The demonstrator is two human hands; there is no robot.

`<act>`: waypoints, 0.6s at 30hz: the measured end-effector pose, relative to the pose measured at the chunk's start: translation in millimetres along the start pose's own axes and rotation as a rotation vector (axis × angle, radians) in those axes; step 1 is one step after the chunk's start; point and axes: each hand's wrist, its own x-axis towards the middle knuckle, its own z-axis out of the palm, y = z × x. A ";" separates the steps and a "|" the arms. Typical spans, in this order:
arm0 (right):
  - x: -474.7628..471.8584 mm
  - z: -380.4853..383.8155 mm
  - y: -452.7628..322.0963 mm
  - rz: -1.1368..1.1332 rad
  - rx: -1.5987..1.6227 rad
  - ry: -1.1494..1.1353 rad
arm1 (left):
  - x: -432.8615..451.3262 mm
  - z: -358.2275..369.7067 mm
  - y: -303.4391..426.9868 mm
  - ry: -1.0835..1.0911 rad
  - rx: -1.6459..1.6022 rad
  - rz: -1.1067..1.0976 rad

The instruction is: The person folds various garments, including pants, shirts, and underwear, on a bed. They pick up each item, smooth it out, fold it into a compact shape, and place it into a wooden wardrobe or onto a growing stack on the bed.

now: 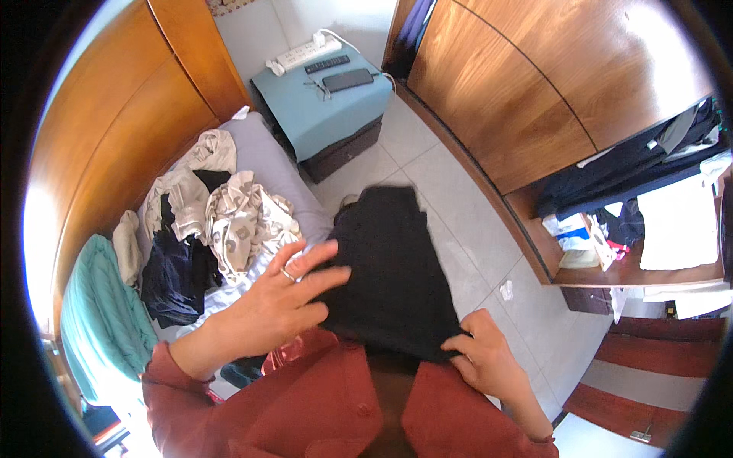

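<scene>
A black cloth garment (pixel 383 263), seemingly folded, lies or hangs just in front of my body. My right hand (pixel 487 352) pinches its near right corner between thumb and fingers. Over the garment's left edge is my left hand (pixel 298 286), fingers spread and slightly blurred, a ring on one finger; whether its fingertips touch the cloth is unclear. Left of it, a patterned cream garment (pixel 235 223) and a dark navy garment (pixel 174 286) are heaped on the bed. What supports the black garment from below is hidden.
A bedside table with a blue cover (pixel 343 114) holds a phone, a remote control and a power strip. At right, an open wardrobe (pixel 630 277) contains hanging and folded clothes. A teal quilted item (pixel 103 320) lies at far left. White scrap (pixel 506 290) rests on the tiled floor.
</scene>
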 end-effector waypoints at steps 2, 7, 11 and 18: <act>-4.4 5.7 2.5 -0.083 0.125 0.032 | -13.9 10.4 0.3 -0.108 -0.215 -0.009; 10.4 2.7 31.7 0.180 0.568 -0.041 | 0.3 12.5 -29.4 -0.274 -0.791 -0.417; 94.6 38.2 111.5 0.540 0.684 0.448 | 39.7 92.6 -115.2 0.173 -0.730 -0.615; 129.2 196.0 213.0 0.776 0.411 0.423 | 10.8 233.8 -105.0 0.207 -0.486 -0.946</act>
